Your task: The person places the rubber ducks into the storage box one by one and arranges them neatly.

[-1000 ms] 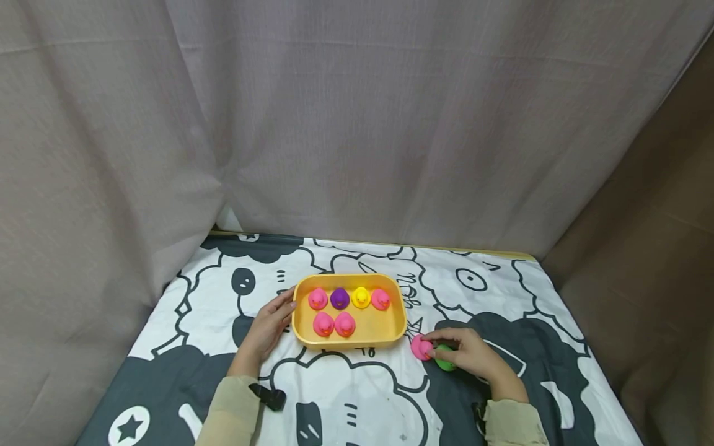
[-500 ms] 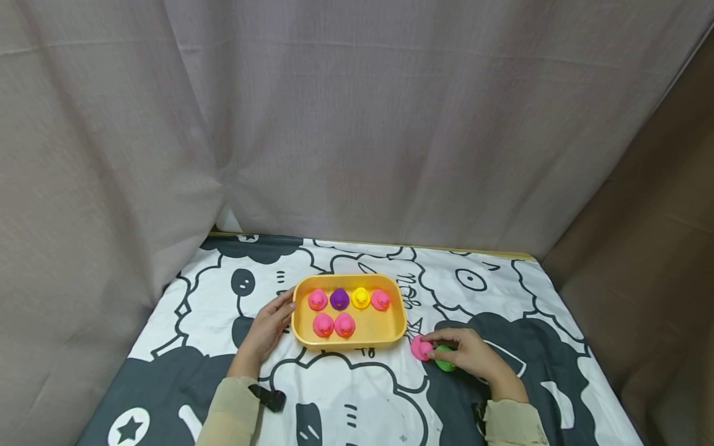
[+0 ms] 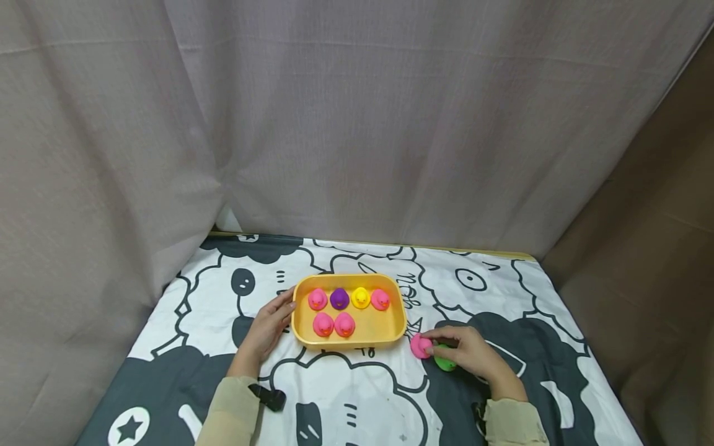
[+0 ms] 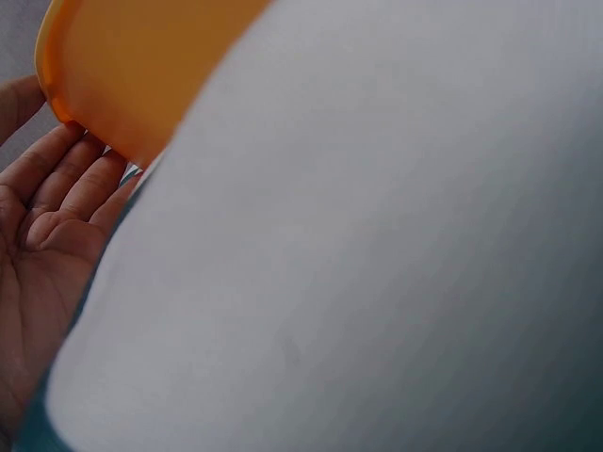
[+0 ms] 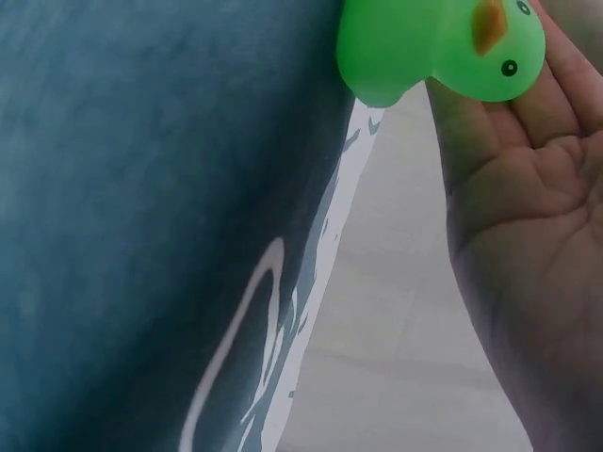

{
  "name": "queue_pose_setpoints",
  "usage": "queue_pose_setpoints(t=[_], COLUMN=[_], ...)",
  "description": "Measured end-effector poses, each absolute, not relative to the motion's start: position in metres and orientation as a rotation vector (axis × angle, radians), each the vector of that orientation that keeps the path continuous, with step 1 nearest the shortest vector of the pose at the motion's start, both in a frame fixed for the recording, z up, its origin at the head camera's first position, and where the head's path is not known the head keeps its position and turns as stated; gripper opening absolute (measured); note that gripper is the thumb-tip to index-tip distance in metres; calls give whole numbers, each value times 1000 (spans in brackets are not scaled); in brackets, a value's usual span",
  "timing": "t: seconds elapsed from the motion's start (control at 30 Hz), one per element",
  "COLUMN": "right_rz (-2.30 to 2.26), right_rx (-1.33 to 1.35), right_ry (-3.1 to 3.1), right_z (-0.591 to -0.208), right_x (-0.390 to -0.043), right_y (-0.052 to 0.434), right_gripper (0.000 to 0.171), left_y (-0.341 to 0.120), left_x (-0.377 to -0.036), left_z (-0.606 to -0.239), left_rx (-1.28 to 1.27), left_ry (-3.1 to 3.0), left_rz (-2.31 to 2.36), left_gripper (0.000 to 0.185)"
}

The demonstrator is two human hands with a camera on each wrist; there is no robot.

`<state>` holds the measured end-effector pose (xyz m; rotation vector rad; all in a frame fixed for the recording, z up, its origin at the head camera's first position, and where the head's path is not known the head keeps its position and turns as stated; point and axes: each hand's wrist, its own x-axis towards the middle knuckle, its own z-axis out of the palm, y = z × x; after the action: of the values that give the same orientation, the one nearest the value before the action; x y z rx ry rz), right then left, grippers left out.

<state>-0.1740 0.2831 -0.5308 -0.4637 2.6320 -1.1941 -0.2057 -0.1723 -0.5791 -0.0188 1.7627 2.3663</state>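
Resting on the printed cloth (image 3: pixel 357 396) to the right of the yellow tray (image 3: pixel 350 339), the right hand (image 3: pixel 467 354) covers a green duck (image 3: pixel 444 360) with curled fingers; its fingertips reach a pink duck (image 3: pixel 421 346) that sits on the cloth just beside the tray's near right corner. The right-wrist view shows the green duck (image 5: pixel 443 47) pressed against the fingers (image 5: pixel 565 85) of that hand, beak and eye facing the palm — the hand grips it. Whether the fingertips pinch the pink duck as well or only touch it cannot be told.

The left hand (image 3: pixel 266 328) lies flat on the cloth at the tray's left end, fingers straight and relaxed, fingertips against the tray wall. The left-wrist view confirms this: the open palm (image 4: pixel 38 254) faces the camera, with the orange-yellow tray edge (image 4: pixel 132 66) just above the fingertips. It holds nothing.

Inside the tray stand six ducks — a far row of pink (image 3: pixel 317 299), purple (image 3: pixel 339 298), yellow (image 3: pixel 361 298) and pink (image 3: pixel 380 299), and a near row of two pink ones (image 3: pixel 333 324) side by side at the left. The near right part of the tray floor is bare.

A grey curtain (image 3: pixel 357 124) hangs behind the table.
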Motion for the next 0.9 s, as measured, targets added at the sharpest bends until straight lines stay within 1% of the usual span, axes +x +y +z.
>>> queue_pose_setpoints(t=[0.17, 0.3, 0.43, 0.6, 0.7, 0.9], right_rz=[-1196, -1229, -1321, -1432, -1385, -1112], right_rx=[-404, -424, -487, -620, -660, -738], right_ry=[2716, 2804, 2826, 2738, 2688, 2677], right_z=[-520, -507, -494, -485, -485, -494], right_x=[-179, -186, -194, -205, -211, -221], right_y=[280, 277, 265, 236, 216, 185], right_gripper=[31, 33, 33, 34, 35, 31], left_y=[-172, -172, -173, -173, -173, -173], left_x=[-206, -206, -206, -206, -207, -206], left_z=[-579, -579, -580, -580, -579, -578], left_rx=[-28, -41, -29, -32, -27, -20], left_ry=[1762, 1759, 1762, 1767, 1770, 1758], left_rz=[2367, 2366, 2365, 2361, 2363, 2372], left_gripper=[51, 50, 50, 50, 50, 51])
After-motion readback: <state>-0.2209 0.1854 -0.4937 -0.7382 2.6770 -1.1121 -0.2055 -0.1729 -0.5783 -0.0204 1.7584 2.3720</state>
